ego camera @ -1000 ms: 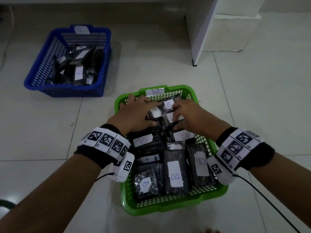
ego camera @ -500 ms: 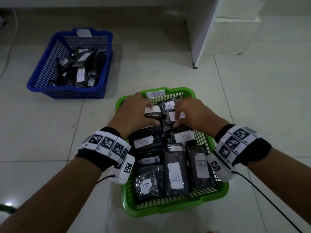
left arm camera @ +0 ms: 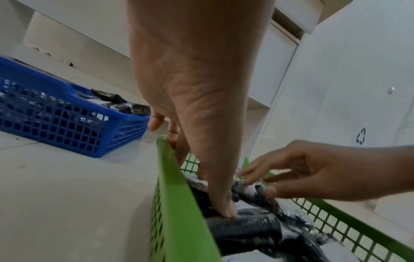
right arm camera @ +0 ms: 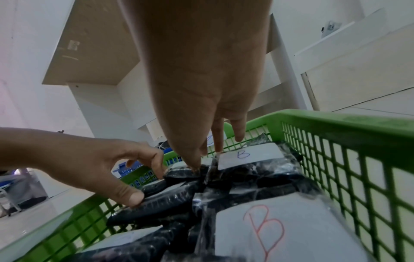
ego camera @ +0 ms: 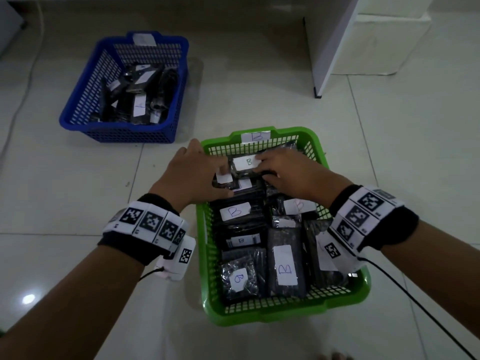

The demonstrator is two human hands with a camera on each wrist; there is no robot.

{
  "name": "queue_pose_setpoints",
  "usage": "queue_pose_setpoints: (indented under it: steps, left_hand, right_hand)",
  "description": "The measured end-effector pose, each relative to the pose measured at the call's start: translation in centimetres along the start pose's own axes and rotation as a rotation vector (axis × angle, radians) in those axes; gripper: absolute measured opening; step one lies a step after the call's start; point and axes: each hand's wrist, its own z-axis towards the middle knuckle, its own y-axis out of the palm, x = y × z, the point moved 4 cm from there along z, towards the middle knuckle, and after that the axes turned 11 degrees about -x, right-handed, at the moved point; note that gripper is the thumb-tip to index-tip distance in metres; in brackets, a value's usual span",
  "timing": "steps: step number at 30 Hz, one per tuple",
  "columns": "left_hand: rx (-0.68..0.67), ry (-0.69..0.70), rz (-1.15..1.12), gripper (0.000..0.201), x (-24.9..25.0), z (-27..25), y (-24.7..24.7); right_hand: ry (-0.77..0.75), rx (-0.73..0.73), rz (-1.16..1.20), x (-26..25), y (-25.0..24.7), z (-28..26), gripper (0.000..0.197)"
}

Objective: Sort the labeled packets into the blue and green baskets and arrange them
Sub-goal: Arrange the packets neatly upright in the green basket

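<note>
1. A pale tiled floor (ego camera: 389,178) carries everything; the base of a white cabinet (ego camera: 337,35) stands at its far edge, its top cut off by the frame.
2. The green basket (ego camera: 205,255) sits nearest the person. A white tag marked "B" is fixed to its far rim. It is packed with dark packets (ego camera: 285,263) lying flat, most bearing a white label with a handwritten "B". The wristband hides part of the packets along the right wall.
3. The blue basket (ego camera: 78,107) stands well apart, toward the far left corner of the floor. It holds a loose jumble of dark packets; their label letters are too small and dim to read.
4. The left hand (ego camera: 192,178) reaches over the green basket's left rim at the far end. Its thumb presses down on a dark packet, and its fingertips curl onto a packet with a small white label. Whether it grips or only presses cannot be told.
5. The right hand (ego camera: 293,175) is over the far right part of the same basket. Its fingers (right arm camera: 218,140) point down, fairly straight, tips touching the edge of the B-labeled packet (ego camera: 245,166) lying against the far wall. Its thumb rests on the packets below.
6. Both wrists wear black bands with square black-and-white markers; a thin cable trails from the right one.
</note>
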Motion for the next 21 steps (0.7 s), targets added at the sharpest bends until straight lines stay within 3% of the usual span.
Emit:
queue_pose_setpoints:
  steps: [2, 6, 9, 11, 14, 17, 19, 21]
  left_hand:
    - [-0.005, 0.026, -0.005, 0.063, 0.2, -0.1, -0.1]
    - [-0.054, 0.040, 0.057, 0.091, 0.1, -0.1, -0.5]
    - [-0.043, 0.022, 0.126, 0.101, -0.5, -0.5, -0.5]
    - [-0.003, -0.001, 0.060, 0.088, -0.5, -0.8, -0.8]
    - [0.171, -0.015, -0.174, 0.070, -0.5, -1.3, -1.7]
    - [0.310, 0.019, -0.421, 0.040, -1.2, -1.2, -2.1]
    - [0.320, 0.010, -0.452, 0.029, -1.5, -1.2, -2.3]
    - [0.288, 0.004, -0.484, 0.019, -1.9, -1.5, -2.2]
  right_hand:
    - [0.002, 0.039, 0.043, -0.2, -0.4, 0.4, 0.028]
    - [-0.043, -0.010, 0.086, -1.0, -0.2, 1.4, 0.055]
    - [-0.087, 0.012, 0.098, -1.3, 0.0, 1.7, 0.043]
    - [-0.085, 0.022, 0.115, -1.2, 0.0, 1.8, 0.037]
    - [-0.059, -0.005, 0.162, -1.1, -0.2, 1.9, 0.041]
    - [-0.043, -0.143, 0.127, -1.1, 0.4, 2.2, 0.056]
    - [-0.052, -0.227, 0.128, -1.1, 1.4, 2.7, 0.067]
    - [-0.039, -0.204, 0.215, -1.1, 1.9, 3.0, 0.072]
